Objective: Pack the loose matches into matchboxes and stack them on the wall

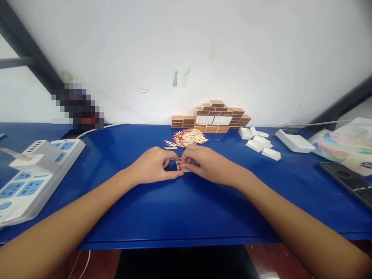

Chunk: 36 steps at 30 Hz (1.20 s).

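A small white matchbox tray (179, 169) holding red-tipped matches lies on the blue table in front of me. My left hand (155, 164) grips its left end, with the index finger at the far side and the thumb at the near side. Over the tray's right part, my right hand (207, 162) has its fingers curled and pinched together at the matches. Whatever is between those fingertips is hidden. Just behind both hands lies a loose heap of red-tipped matches (190, 136), with a few apart at its left edge.
Brown matchboxes (216, 104) are stacked against the wall. Several white trays (261, 142) lie to the right, near a white device (294, 141), a tissue pack (343, 139) and a dark phone (345, 180). A power strip (58, 174) with a plugged-in charger occupies the left.
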Each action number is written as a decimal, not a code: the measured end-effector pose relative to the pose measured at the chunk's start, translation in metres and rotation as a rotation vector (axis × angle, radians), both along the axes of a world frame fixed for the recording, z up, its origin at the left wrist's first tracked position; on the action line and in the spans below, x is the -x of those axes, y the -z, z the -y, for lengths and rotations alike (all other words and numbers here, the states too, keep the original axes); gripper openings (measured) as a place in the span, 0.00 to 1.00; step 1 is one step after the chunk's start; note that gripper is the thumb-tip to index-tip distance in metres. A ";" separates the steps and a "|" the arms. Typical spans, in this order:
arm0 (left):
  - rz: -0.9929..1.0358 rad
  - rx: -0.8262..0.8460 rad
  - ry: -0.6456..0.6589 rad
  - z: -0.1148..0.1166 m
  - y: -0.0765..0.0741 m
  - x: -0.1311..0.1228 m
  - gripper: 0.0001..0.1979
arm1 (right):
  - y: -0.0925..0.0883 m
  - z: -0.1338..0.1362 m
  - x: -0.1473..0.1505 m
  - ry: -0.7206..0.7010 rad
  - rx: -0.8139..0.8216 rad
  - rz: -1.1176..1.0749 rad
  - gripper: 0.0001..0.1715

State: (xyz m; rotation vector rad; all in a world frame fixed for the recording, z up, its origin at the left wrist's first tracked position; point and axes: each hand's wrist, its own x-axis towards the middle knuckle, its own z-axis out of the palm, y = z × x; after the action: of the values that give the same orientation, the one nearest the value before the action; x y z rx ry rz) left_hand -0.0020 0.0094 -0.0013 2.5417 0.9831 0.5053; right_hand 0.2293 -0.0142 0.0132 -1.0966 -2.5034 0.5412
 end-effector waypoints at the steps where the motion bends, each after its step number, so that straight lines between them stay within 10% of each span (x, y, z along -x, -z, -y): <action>1: 0.000 0.007 -0.004 0.000 0.000 0.000 0.17 | -0.001 0.000 -0.002 -0.002 -0.007 0.018 0.06; 11: 0.052 0.068 0.003 0.003 -0.006 0.001 0.16 | -0.015 -0.017 -0.025 0.146 -0.216 0.035 0.09; 20: 0.106 0.033 -0.017 -0.001 -0.010 0.003 0.17 | 0.004 -0.032 -0.034 0.000 -0.088 0.088 0.09; 36: 0.053 -0.016 -0.037 -0.003 -0.008 0.005 0.18 | -0.004 -0.016 -0.020 0.142 -0.095 -0.066 0.08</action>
State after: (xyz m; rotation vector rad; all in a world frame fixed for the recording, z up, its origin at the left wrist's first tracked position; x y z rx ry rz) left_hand -0.0073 0.0125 0.0062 2.5144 1.0130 0.5906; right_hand 0.2496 0.0023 0.0173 -1.1889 -2.3473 0.4079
